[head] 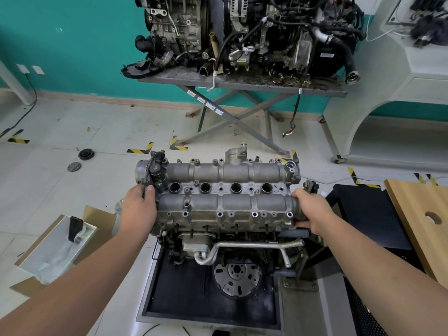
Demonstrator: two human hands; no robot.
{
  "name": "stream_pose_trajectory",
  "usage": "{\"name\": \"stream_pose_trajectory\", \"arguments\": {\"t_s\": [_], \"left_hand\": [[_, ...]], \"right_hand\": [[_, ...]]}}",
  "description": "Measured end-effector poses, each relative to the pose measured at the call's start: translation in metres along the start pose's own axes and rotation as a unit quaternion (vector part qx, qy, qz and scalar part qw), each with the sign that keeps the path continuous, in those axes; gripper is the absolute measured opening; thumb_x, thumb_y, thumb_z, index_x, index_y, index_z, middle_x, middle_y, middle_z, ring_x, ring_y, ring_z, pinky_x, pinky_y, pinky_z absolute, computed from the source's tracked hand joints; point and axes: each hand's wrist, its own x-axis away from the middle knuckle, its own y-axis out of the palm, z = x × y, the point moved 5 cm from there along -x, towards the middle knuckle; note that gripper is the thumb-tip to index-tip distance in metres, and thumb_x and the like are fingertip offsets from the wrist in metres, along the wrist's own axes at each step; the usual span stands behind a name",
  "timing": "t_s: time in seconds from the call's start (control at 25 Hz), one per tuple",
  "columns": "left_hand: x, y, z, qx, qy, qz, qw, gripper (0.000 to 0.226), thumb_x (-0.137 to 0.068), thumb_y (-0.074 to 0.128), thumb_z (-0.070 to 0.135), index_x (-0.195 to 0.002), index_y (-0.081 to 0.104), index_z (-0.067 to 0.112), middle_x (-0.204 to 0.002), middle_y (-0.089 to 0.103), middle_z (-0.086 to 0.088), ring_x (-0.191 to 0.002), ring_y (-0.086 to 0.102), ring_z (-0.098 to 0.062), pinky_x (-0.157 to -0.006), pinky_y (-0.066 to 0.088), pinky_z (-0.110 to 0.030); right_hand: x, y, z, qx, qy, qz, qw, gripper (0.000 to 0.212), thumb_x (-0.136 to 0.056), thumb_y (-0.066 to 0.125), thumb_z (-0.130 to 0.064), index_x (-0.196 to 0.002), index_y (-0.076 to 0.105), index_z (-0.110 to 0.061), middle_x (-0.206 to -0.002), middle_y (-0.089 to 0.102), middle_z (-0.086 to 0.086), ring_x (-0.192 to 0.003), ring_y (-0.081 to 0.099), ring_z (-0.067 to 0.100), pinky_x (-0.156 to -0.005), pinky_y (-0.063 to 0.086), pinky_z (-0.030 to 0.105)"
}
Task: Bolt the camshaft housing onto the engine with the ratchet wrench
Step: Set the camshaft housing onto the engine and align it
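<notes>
Misalignment is the main danger now: the camshaft housing sits on top of the engine, and if it is set down a little crooked, the bolt holes along its near edge will not meet the threads below, and a bolt could later go in cross-threaded. Fingers may also be pinched between housing and engine at either end.

Both hands hold the housing by its ends. The left hand wraps the left end, thumb up against the black sensor part, fingers curled around the edge. The right hand grips the right end, thumb underneath and fingers over the top. Whether the housing already rests fully on the engine I cannot tell from this angle. No ratchet wrench is visible.
</notes>
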Motion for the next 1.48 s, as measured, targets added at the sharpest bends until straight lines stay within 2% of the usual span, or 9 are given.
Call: {"name": "stream_pose_trajectory", "arguments": {"t_s": [0.2, 0.32, 0.48, 0.68, 0.88, 1.04, 1.16, 1.32, 1.48], "left_hand": [[0.003, -0.002, 0.005, -0.004, 0.027, -0.002, 1.000, 0.034, -0.101, 0.040, 0.031, -0.071, 0.049, 0.017, -0.087, 0.058, -0.013, -0.086, 0.055, -0.035, -0.080, 0.047, -0.050], [0.003, -0.001, 0.005, -0.017, 0.025, -0.001, 1.000, 0.033, -0.102, 0.040, 0.031, -0.071, 0.047, 0.019, -0.094, 0.058, -0.015, -0.090, 0.054, -0.035, -0.085, 0.045, -0.051], [0.002, 0.000, 0.006, -0.011, 0.026, -0.001, 1.000, 0.033, -0.103, 0.040, 0.029, -0.078, 0.052, 0.010, -0.100, 0.057, -0.016, -0.095, 0.052, -0.035, -0.090, 0.044, -0.052], [0.004, -0.002, 0.010, -0.039, 0.035, -0.006, 0.999, 0.033, -0.104, 0.038, 0.027, -0.081, 0.051, 0.007, -0.098, 0.056, -0.017, -0.097, 0.051, -0.038, -0.091, 0.043, -0.055], [0.005, -0.002, 0.012, -0.054, 0.051, 0.003, 0.997, 0.031, -0.105, 0.039, 0.024, -0.086, 0.052, 0.004, -0.101, 0.056, -0.021, -0.102, 0.049, -0.039, -0.093, 0.040, -0.054], [0.004, -0.001, 0.006, -0.078, 0.030, 0.013, 0.996, 0.031, -0.105, 0.037, 0.028, -0.092, 0.053, 0.005, -0.110, 0.054, -0.022, -0.108, 0.048, -0.040, -0.099, 0.037, -0.057], [0.006, 0.000, 0.004, -0.071, 0.023, 0.008, 0.997, 0.033, -0.105, 0.037, 0.029, -0.091, 0.052, 0.003, -0.108, 0.053, -0.020, -0.102, 0.048, -0.037, -0.095, 0.039, -0.053], [0.005, -0.002, 0.006, -0.079, 0.046, 0.011, 0.996, 0.037, -0.105, 0.040, 0.027, -0.081, 0.050, 0.001, -0.093, 0.054, -0.020, -0.091, 0.050, -0.039, -0.083, 0.042, -0.050], [0.003, -0.001, 0.005, -0.083, 0.051, 0.013, 0.995, 0.038, -0.104, 0.039, 0.031, -0.079, 0.049, 0.004, -0.091, 0.054, -0.018, -0.088, 0.049, -0.037, -0.080, 0.041, -0.049]], "right_hand": [[-0.001, -0.001, 0.004, -0.006, -0.004, 0.000, 1.000, 0.033, -0.075, 0.065, -0.034, -0.096, 0.064, -0.008, -0.099, 0.069, 0.017, -0.085, 0.070, 0.035, -0.055, 0.059, 0.043], [-0.003, -0.001, 0.003, 0.004, -0.007, 0.002, 1.000, 0.033, -0.075, 0.064, -0.034, -0.096, 0.065, -0.009, -0.100, 0.068, 0.016, -0.087, 0.069, 0.035, -0.054, 0.058, 0.041], [-0.002, 0.001, 0.001, 0.001, -0.014, 0.003, 1.000, 0.031, -0.074, 0.064, -0.033, -0.092, 0.065, -0.008, -0.095, 0.065, 0.014, -0.087, 0.067, 0.035, -0.055, 0.058, 0.043], [0.005, 0.000, -0.002, -0.007, -0.008, -0.003, 1.000, 0.026, -0.079, 0.064, -0.030, -0.093, 0.065, -0.008, -0.097, 0.066, 0.016, -0.088, 0.068, 0.034, -0.057, 0.059, 0.041], [0.010, 0.000, -0.001, 0.007, -0.010, 0.007, 1.000, 0.038, -0.078, 0.062, -0.035, -0.101, 0.065, -0.004, -0.103, 0.067, 0.017, -0.094, 0.067, 0.033, -0.054, 0.059, 0.037], [0.009, -0.001, -0.007, 0.040, -0.024, 0.019, 0.999, 0.042, -0.074, 0.059, -0.038, -0.094, 0.063, -0.002, -0.094, 0.064, 0.015, -0.101, 0.066, 0.039, -0.073, 0.062, 0.052], [0.011, 0.000, -0.009, 0.048, -0.027, 0.014, 0.998, 0.048, -0.071, 0.058, -0.042, -0.099, 0.065, -0.003, -0.100, 0.068, 0.017, -0.098, 0.067, 0.037, -0.076, 0.061, 0.055], [0.015, 0.001, -0.006, 0.065, -0.017, -0.006, 0.998, 0.048, -0.070, 0.057, -0.046, -0.100, 0.065, -0.010, -0.106, 0.067, 0.013, -0.096, 0.066, 0.032, -0.079, 0.060, 0.052], [0.016, 0.001, -0.005, 0.042, -0.018, -0.014, 0.999, 0.042, -0.074, 0.058, -0.043, -0.100, 0.064, -0.010, -0.107, 0.067, 0.013, -0.095, 0.066, 0.031, -0.075, 0.061, 0.050]]}}
